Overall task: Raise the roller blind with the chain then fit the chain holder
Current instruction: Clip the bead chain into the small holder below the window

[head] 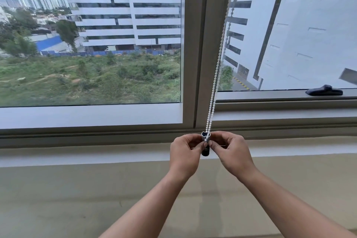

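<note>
Pinching the upright chain holder (205, 152) between them, the fingers (193, 138) of left hand (185, 150) and right hand (230, 149) meet at its top, where the chain (214, 91) enters from above

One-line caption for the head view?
Left hand and right hand pinch the chain holder on the bead chain below the window.

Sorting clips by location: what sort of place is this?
Likely an upper-floor room: framed windows look down on scrubland and tower blocks, and a blind's bead chain runs down the frame.
</note>
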{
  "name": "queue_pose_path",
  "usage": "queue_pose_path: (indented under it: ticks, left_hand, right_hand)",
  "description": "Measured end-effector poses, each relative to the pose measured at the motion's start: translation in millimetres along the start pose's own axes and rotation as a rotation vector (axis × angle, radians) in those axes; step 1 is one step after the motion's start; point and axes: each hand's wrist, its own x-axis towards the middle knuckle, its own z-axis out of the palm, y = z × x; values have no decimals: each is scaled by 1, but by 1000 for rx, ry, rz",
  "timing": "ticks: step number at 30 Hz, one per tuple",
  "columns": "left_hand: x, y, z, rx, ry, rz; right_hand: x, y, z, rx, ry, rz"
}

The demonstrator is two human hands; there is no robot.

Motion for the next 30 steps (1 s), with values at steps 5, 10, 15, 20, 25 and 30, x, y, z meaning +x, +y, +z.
queue_pose_path:
  ticks: [5, 10, 15, 20, 25, 30]
  left_hand:
    - [5, -4, 1, 34, -4, 2]
    - [9, -6, 1, 67, 6, 0]
    - [10, -7, 0, 89, 14, 22]
    - [10, -8, 0, 84, 14, 33]
    - [11, -9, -1, 65, 9, 36]
    - [13, -11, -3, 59, 5, 35]
  right_hand:
    - [4, 6, 2, -17, 13, -3]
    - [7, 10, 3, -30, 24, 0]
    - [8, 13, 5, -10, 33, 3]
    - [8, 14, 7, -2, 36, 9]
    - [8, 15, 8, 23, 42, 8]
    - [7, 16, 10, 31, 56, 8]
